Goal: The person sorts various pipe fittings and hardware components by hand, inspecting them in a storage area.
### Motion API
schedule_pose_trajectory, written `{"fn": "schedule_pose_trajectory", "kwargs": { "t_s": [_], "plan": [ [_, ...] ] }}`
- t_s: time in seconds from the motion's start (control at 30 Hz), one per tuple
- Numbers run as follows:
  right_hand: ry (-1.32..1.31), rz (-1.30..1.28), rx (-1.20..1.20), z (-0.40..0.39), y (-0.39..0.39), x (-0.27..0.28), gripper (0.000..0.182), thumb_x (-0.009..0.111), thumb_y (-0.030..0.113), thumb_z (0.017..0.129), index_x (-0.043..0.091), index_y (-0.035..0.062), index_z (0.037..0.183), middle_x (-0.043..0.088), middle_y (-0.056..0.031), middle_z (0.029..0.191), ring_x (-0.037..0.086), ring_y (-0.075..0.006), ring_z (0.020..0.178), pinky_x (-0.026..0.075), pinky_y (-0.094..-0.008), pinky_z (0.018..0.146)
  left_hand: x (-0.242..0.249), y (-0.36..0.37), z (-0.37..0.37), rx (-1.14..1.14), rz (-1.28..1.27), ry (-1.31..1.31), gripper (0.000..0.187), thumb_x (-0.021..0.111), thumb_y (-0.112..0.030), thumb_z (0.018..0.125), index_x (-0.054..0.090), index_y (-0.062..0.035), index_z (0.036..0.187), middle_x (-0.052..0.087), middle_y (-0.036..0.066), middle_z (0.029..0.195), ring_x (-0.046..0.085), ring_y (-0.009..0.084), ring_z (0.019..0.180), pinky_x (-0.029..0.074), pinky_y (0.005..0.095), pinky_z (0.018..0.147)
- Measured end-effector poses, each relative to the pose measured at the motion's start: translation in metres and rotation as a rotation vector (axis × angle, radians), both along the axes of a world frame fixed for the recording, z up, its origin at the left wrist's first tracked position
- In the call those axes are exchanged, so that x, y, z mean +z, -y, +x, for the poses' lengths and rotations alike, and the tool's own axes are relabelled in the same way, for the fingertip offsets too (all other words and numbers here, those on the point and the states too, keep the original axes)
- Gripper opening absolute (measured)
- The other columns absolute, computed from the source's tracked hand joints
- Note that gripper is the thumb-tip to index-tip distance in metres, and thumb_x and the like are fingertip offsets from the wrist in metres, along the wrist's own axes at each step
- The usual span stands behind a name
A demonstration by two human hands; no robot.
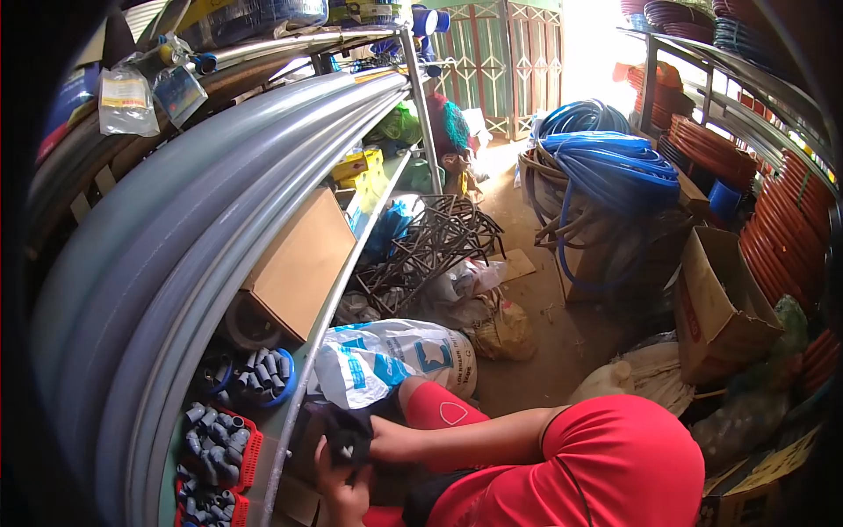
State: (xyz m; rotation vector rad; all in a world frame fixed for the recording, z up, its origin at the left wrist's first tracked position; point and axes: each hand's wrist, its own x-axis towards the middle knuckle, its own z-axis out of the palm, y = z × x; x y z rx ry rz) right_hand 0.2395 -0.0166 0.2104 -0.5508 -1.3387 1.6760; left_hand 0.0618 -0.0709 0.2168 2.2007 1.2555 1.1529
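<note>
A small dark object (349, 446) with a pale mark on it is between my hands, low and left of centre; what it is cannot be made out. My left hand (343, 488), at the bottom, has its thumb and fingers against its near side. From the right, my bare forearm reaches across, and my right hand (383, 439) is at the object's far side, its fingers mostly hidden in dark shadow. Red clothing (615, 457) fills the lower right. Just beyond my hands lies a white and blue printed sack (395, 360).
Left of my hands, a metal-edged shelf bears long grey pipes (176, 220), a cardboard box (299, 263) and red baskets (248, 457) of grey fittings. Dark metal frames (421, 250) lie ahead. Blue hose coils (606, 167) and an open carton (724, 307) stand to the right.
</note>
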Motion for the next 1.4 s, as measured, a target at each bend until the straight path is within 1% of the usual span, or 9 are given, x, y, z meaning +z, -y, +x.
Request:
{"fn": "schedule_pose_trajectory", "kwargs": {
  "t_s": [0.2, 0.4, 0.6, 0.77, 0.97, 1.07, 1.27, 1.37, 1.4],
  "plan": [
    [-0.177, -0.537, -0.017, 0.007, -0.007, -0.001, 0.041, 0.061, 0.034, 0.095, 0.059, 0.0069, 0.126, 0.064, -0.0054, 0.113, 0.062, -0.0164, 0.101, 0.052, -0.0334, 0.088, 0.006, 0.002, 0.019, 0.099, 0.326, -0.321, 0.019, 0.078, -0.027, 0.074, 0.073, -0.009, 0.077, 0.057, 0.018, 0.134, 0.046, 0.0463, 0.129, 0.03, 0.066, 0.107],
    [-0.112, -0.159, 0.542, 0.02, -0.022, -0.036, 0.043, 0.07, 0.013, 0.089, 0.055, 0.0065, 0.128, 0.061, -0.0015, 0.115, 0.054, -0.011, 0.11, 0.046, -0.0281, 0.094, -0.001, 0.002, 0.009, 0.096, 0.268, 0.022, 0.018, 0.078, -0.022, 0.076, 0.071, -0.0079, 0.084, 0.063, 0.017, 0.123, 0.056, 0.0419, 0.117, 0.042, 0.0567, 0.101],
    [0.067, 0.074, 0.168, 0.014, -0.005, 0.002, 0.048, 0.066, 0.01, 0.089, 0.052, 0.0039, 0.134, 0.06, -0.0059, 0.123, 0.053, -0.0156, 0.117, 0.043, -0.0322, 0.102, -0.009, 0.007, 0.011, 0.242, 0.086, 0.228, 0.018, 0.076, -0.011, 0.081, 0.068, 0.0024, 0.09, 0.064, 0.019, 0.113, 0.061, 0.0354, 0.106, 0.048, 0.0416, 0.092],
    [0.046, 0.281, -0.184, 0.004, -0.006, 0.002, 0.042, 0.069, 0.024, 0.092, 0.058, 0.0021, 0.126, 0.062, -0.0053, 0.119, 0.054, -0.0152, 0.112, 0.045, -0.0337, 0.099, -0.007, 0.003, 0.027, 0.222, 0.313, 0.154, 0.017, 0.075, -0.014, 0.084, 0.07, -0.0013, 0.094, 0.066, 0.016, 0.106, 0.063, 0.0355, 0.098, 0.051, 0.044, 0.087],
    [-0.086, -0.216, -0.454, -0.008, -0.006, 0.002, 0.021, 0.061, 0.013, 0.09, 0.058, 0.0063, 0.109, 0.057, -0.0012, 0.101, 0.053, -0.0131, 0.091, 0.047, -0.029, 0.079, -0.007, 0.003, 0.045, 0.197, 0.34, 0.111, 0.012, 0.074, -0.003, 0.084, 0.066, 0.0004, 0.092, 0.065, 0.02, 0.122, 0.066, 0.0364, 0.105, 0.055, 0.0421, 0.087],
    [-0.21, -0.402, -0.384, -0.009, -0.008, -0.027, 0.029, 0.065, 0.029, 0.093, 0.057, 0.0105, 0.114, 0.058, -0.0007, 0.103, 0.055, -0.0125, 0.09, 0.048, -0.03, 0.078, -0.015, 0.01, 0.041, 0.184, 0.282, 0.161, 0.012, 0.072, 0.0, 0.084, 0.063, 0.0008, 0.092, 0.066, 0.018, 0.122, 0.067, 0.0347, 0.105, 0.055, 0.0401, 0.087],
    [-0.125, -0.395, -0.47, -0.001, -0.033, -0.069, 0.019, 0.052, 0.017, 0.096, 0.061, 0.0063, 0.109, 0.063, -0.0051, 0.1, 0.062, -0.0171, 0.097, 0.051, -0.0347, 0.085, -0.027, 0.017, 0.002, 0.237, 0.268, 0.403, 0.018, 0.072, -0.001, 0.086, 0.055, -0.0026, 0.08, 0.069, 0.016, 0.117, 0.069, 0.0266, 0.105, 0.054, 0.0348, 0.088],
    [0.137, -0.313, -0.392, 0.023, -0.047, -0.078, 0.038, 0.06, 0.007, 0.085, 0.055, -0.0005, 0.122, 0.064, -0.0122, 0.109, 0.064, -0.0265, 0.102, 0.051, -0.0379, 0.087, -0.06, 0.015, -0.043, 0.388, 0.103, 0.681, 0.01, 0.072, -0.002, 0.086, 0.062, -0.0004, 0.086, 0.068, 0.017, 0.117, 0.068, 0.0251, 0.105, 0.054, 0.035, 0.088],
    [0.355, 0.072, -0.264, 0.029, -0.057, -0.076, 0.043, 0.063, 0.006, 0.081, 0.055, -0.0011, 0.123, 0.064, -0.0146, 0.11, 0.064, -0.0304, 0.103, 0.051, -0.0395, 0.089, -0.071, 0.01, -0.06, 0.422, 0.047, 0.812, 0.009, 0.071, -0.004, 0.087, 0.064, 0.0006, 0.086, 0.068, 0.017, 0.115, 0.069, 0.023, 0.103, 0.054, 0.0345, 0.087]
  ]
}}
